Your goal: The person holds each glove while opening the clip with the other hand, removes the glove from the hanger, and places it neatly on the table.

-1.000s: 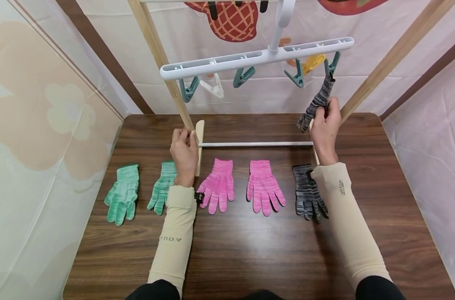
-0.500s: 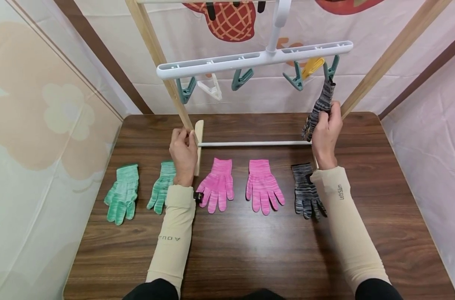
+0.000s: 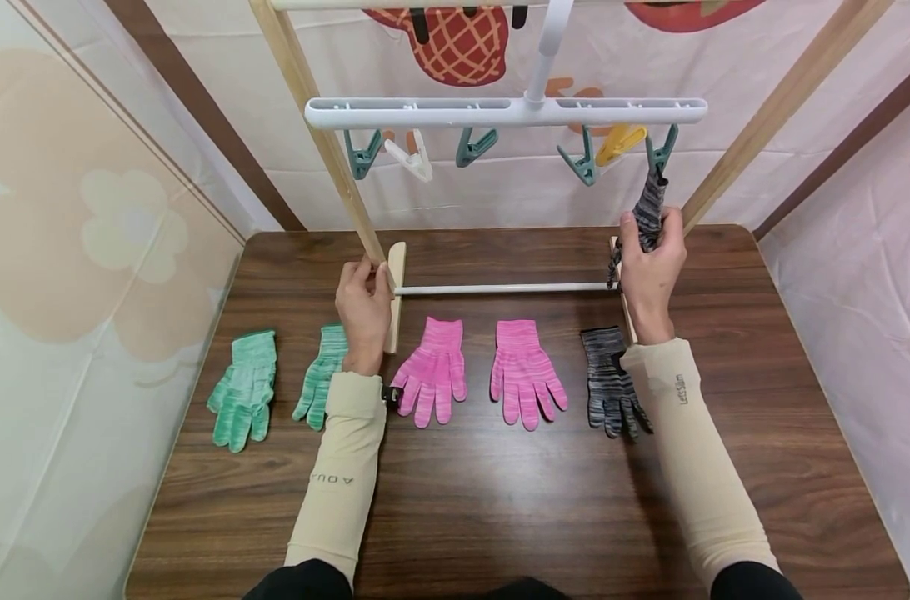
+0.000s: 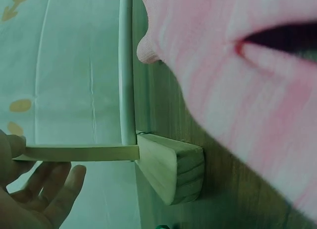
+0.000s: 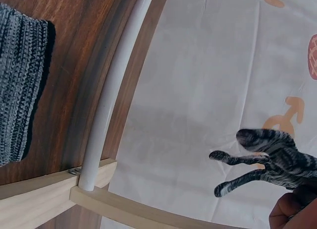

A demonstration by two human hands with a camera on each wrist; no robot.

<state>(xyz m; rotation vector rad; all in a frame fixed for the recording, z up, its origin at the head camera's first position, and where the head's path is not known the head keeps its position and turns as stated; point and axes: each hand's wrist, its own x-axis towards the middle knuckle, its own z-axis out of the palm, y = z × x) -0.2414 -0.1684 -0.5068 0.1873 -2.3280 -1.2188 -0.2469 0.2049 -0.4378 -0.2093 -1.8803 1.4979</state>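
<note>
My left hand point(image 3: 363, 310) pinches the left wooden post point(image 3: 353, 208) of the rack just above its foot. At the right, a black-and-grey knit glove point(image 3: 650, 204) hangs by its cuff from a teal clothespin point(image 3: 661, 150) at the end of the white hanger bar point(image 3: 455, 114). Below the clip, my right hand point(image 3: 652, 271) grips this glove, and its loose fingers dangle in the right wrist view. A matching glove point(image 3: 611, 375) lies on the table, partly behind the right forearm. Two pink gloves point(image 3: 526, 375) and two green gloves point(image 3: 245, 387) lie flat to the left.
More clothespins, such as a white clothespin point(image 3: 413, 157) and a yellow clothespin point(image 3: 620, 144), hang from the bar. A white crossbar point(image 3: 500, 289) joins the rack's wooden feet. The right wooden post point(image 3: 770, 108) rises beside the right hand. A patterned cloth point(image 3: 222, 75) surrounds the table point(image 3: 485, 517).
The hanger bar has swung from tilted to level, its right end dropping. My right hand has moved slightly down with the hanging glove. The left hand has stayed at the post.
</note>
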